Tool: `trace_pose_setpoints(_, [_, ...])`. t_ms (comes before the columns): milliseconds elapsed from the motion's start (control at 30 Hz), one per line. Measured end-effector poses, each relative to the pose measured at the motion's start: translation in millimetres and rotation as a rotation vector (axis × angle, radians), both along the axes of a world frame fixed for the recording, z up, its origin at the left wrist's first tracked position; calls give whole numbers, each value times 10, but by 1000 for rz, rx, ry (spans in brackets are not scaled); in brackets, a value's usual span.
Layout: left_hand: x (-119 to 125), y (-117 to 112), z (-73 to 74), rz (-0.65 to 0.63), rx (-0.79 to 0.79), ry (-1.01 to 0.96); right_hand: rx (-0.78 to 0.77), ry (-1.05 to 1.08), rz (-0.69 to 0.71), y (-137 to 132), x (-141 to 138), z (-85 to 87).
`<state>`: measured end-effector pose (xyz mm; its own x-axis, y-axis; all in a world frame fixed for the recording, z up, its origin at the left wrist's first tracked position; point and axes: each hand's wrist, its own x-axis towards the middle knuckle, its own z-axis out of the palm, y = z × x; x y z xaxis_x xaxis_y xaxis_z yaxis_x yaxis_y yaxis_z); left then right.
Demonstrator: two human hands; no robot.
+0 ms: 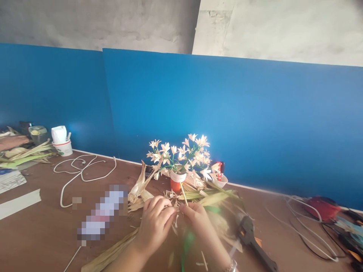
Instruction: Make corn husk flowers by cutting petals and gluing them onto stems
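Observation:
My left hand (157, 223) is closed in a pinch, its fingertips almost meeting those of my right hand (195, 217). Whatever sits between the left fingertips is too small to make out. From my closed right fingers a thin pale stick (184, 193) points up toward the pot. Just beyond both hands stands an orange and white cup (177, 181) with many cream star-shaped flowers (181, 155) on green stems. Dried corn husks (140, 185) and small scraps lie around the cup and under my hands.
A black glue gun (252, 238) lies right of my right arm. White cables (82, 172) and a pixelated object (103, 215) are on the left. White cups (62, 141) and another person's hand (14, 142) are far left. A red object (323, 208) lies far right. A blue partition (227, 113) rises behind.

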<state>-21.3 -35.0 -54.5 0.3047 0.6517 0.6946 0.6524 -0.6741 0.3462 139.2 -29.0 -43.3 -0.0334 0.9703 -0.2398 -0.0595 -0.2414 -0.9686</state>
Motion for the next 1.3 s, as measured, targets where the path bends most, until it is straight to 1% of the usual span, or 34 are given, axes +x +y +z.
trace_pose_setpoints(33, [-2,11,-6,9,-8,-24,2,3,5,-4,-4,1])
trace_pose_setpoints(100, [2,46,-12,21,-92,-162,29,23,-11,-23,-8,17])
trace_pose_setpoints(167, [14,87,-11,5,-255,-387,80,49,14,-56,-8,51])
trace_pose_setpoints(267, [42,127,4,-84,-543,-696,123,59,153,-106,-13,93])
trace_pose_setpoints(333, [63,128,17,-145,-700,-817,129,45,230,-117,-27,82])
trace_pose_setpoints(367, [73,122,22,-163,-753,-856,132,29,250,-114,-39,61])
trace_pose_setpoints(433, [95,104,25,-162,-804,-910,165,-33,253,-97,-69,-7])
trace_pose_setpoints(500, [118,84,17,-121,-816,-948,252,-160,200,-81,-102,-93])
trace_pose_setpoints(533, [130,76,10,-93,-822,-964,322,-255,169,-79,-118,-136])
trace_pose_setpoints(667, [181,51,-16,-4,-852,-1032,634,-787,108,-121,-175,-280])
trace_pose_setpoints(733, [205,37,-13,18,-851,-1060,729,-1040,86,-155,-204,-335])
trace_pose_setpoints(767, [215,28,-8,27,-852,-1070,762,-1133,69,-169,-219,-361])
trace_pose_setpoints(833, [233,8,4,49,-862,-1085,820,-1242,32,-183,-237,-410])
trace_pose_setpoints(900, [244,-9,13,63,-885,-1089,862,-1266,2,-176,-226,-453])
trace_pose_setpoints(967, [244,-19,22,80,-892,-1090,863,-1234,-39,-144,-176,-475])
trace_pose_setpoints(1033, [232,-19,36,108,-877,-1099,804,-1141,-120,-95,-99,-454])
trace_pose_setpoints(1100, [210,-6,61,138,-863,-1112,682,-943,-207,-46,-33,-376])
trace_pose_setpoints(1133, [198,3,76,144,-863,-1120,605,-788,-205,-29,-16,-319])
trace_pose_setpoints(1167, [185,14,92,138,-868,-1126,516,-595,-182,-20,-13,-254])
trace_pose_setpoints(1200, [174,24,108,124,-874,-1133,417,-386,-124,-18,-21,-190])
trace_pose_setpoints(1233, [163,34,121,102,-878,-1142,319,-194,-31,-23,-39,-132])
trace_pose_setpoints(1267, [155,42,133,75,-881,-1147,235,-45,60,-31,-61,-88])
trace_pose_setpoints(1300, [149,48,141,44,-886,-1144,170,54,138,-41,-83,-61])
